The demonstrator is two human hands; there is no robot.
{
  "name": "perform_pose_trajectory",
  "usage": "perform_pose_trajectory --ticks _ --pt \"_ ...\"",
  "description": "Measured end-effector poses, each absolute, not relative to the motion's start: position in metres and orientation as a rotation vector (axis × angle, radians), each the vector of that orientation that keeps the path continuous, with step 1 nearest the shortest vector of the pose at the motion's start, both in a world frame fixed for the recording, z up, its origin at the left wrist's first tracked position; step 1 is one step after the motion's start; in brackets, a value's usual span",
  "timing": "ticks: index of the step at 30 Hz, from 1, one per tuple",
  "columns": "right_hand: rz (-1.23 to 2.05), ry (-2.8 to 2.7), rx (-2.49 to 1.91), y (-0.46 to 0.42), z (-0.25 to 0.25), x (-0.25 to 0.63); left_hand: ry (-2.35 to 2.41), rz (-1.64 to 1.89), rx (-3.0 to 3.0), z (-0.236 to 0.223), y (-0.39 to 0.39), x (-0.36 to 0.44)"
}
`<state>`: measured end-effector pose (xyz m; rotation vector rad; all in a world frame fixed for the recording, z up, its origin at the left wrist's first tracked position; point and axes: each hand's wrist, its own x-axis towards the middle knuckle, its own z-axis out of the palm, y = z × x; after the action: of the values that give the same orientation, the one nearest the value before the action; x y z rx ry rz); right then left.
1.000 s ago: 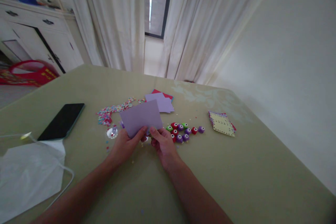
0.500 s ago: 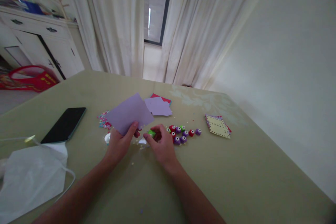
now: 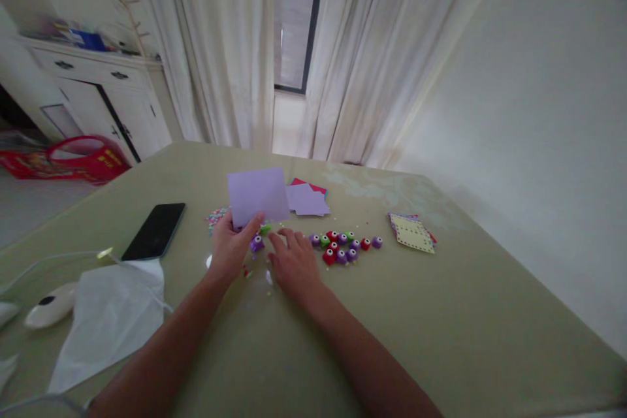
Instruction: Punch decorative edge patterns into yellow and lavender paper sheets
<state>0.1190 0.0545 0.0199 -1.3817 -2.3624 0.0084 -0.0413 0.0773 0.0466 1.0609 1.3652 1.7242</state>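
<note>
A plain light purple sheet of paper [image 3: 258, 194] is upright in my left hand [image 3: 230, 247], thumb on its near face. Just right of those fingers lie a small purple one-eyed figure [image 3: 257, 243] and a green piece [image 3: 265, 229], partly hidden. My right hand [image 3: 295, 266] is low over the table with its fingers apart, and no object shows in it. To its right, several red, purple and green one-eyed figures [image 3: 341, 256] sit in a loose cluster. Tiny coloured bits [image 3: 247, 272] are scattered between my forearms.
Behind are stacked purple and red papers [image 3: 308, 200]. A pile of dotted cards [image 3: 412, 234] lies at right. To the left are a black phone [image 3: 154, 230], a white mask-like sheet [image 3: 115, 313], a white cable [image 3: 53, 256] and colourful confetti bits [image 3: 214, 217].
My right hand has let go of the green figure and its fingers have spread. The purple sheet has been turned more level and faces me. The camera view has shifted slightly left.
</note>
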Motion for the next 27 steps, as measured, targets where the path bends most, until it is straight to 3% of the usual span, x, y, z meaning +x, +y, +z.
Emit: perform_pose_trajectory --ticks 12,21,27 --pt "0.219 -2.426 -1.496 0.037 0.023 0.126 1.215 1.718 0.914 0.027 0.080 -0.030" --pt "1.264 -1.218 -1.116 0.044 0.015 0.144 1.173 1.570 0.857 0.020 0.071 -0.020" --pt "1.557 -0.761 -0.881 0.048 0.021 0.147 1.134 1.535 0.799 0.018 0.067 -0.015"
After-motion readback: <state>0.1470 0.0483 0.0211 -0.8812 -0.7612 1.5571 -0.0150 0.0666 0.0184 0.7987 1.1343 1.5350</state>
